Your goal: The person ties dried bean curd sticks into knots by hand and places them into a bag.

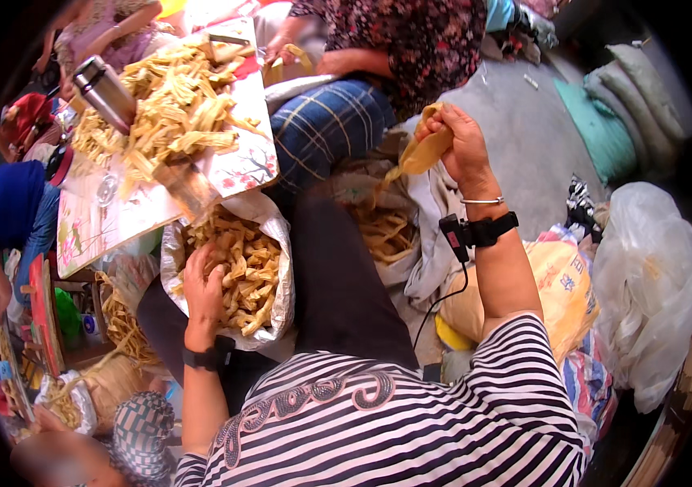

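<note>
My right hand point(461, 146) is raised at the right, its fingers closed round a broad, folded yellow strip point(425, 156), dried-looking, with a thin tail that hangs down. My left hand point(203, 284) lies over the left side of a white woven sack point(283, 243) between my knees. Its fingers are apart and slightly bent, touching the bundled yellow strips point(247, 276) that fill the sack. Below the raised strip, a second sack holds longer, loose yellow strips point(385, 231).
A flowered table point(240, 166) at upper left bears a heap of yellow strips point(183, 101) and a steel flask point(105, 93). Facing me sits a person in plaid trousers point(334, 122), hands at the table. Clear plastic bags point(646, 284) and stacked sacks point(634, 101) stand at right.
</note>
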The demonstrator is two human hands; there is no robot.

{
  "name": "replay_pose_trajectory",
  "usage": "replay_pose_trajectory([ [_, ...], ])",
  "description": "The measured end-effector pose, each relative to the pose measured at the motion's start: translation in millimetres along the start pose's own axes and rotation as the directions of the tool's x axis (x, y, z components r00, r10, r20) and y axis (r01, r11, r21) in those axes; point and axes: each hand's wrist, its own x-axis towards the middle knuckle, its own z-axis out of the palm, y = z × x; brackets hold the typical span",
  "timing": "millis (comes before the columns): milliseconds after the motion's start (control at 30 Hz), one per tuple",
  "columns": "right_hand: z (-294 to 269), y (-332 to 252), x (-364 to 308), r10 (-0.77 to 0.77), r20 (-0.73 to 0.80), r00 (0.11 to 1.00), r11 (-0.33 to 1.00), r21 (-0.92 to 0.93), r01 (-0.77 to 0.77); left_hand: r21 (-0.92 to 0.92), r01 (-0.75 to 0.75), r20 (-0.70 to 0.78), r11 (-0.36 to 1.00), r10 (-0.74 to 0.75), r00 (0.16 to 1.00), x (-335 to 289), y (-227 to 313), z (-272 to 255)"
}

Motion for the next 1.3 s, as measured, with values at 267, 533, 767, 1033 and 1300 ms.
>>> replay_pose_trajectory([
  [267,211.2,16.5,-14.1,-0.089,0.149,0.985,0.881,0.473,0.008,-0.571,-0.038,0.187,0.82,0.176,0.966,-28.0,92.1,-46.7],
  [533,314.3,115.9,-75.6,0.081,0.407,0.91,0.851,0.447,-0.276,-0.929,-0.082,-0.059,0.362,0.076,0.995,-29.4,130.3,-91.8],
  [767,306.0,85.9,-77.1,0.407,0.487,0.773,0.894,-0.387,-0.227,-0.762,-0.31,-0.422,0.568,-0.072,0.904,-33.7,138.4,-122.4],
  [1033,341.2,53.2,-74.4,0.202,0.597,0.776,0.892,-0.439,0.106,-0.392,-0.407,-0.481,0.825,0.194,0.855,-23.3,166.7,-149.8],
  [1300,385.1,12.5,-22.8,0.402,0.555,0.729,0.897,-0.08,-0.434,-0.925,-0.15,-0.068,0.348,0.236,0.969,0.0,165.9,-186.6],
])
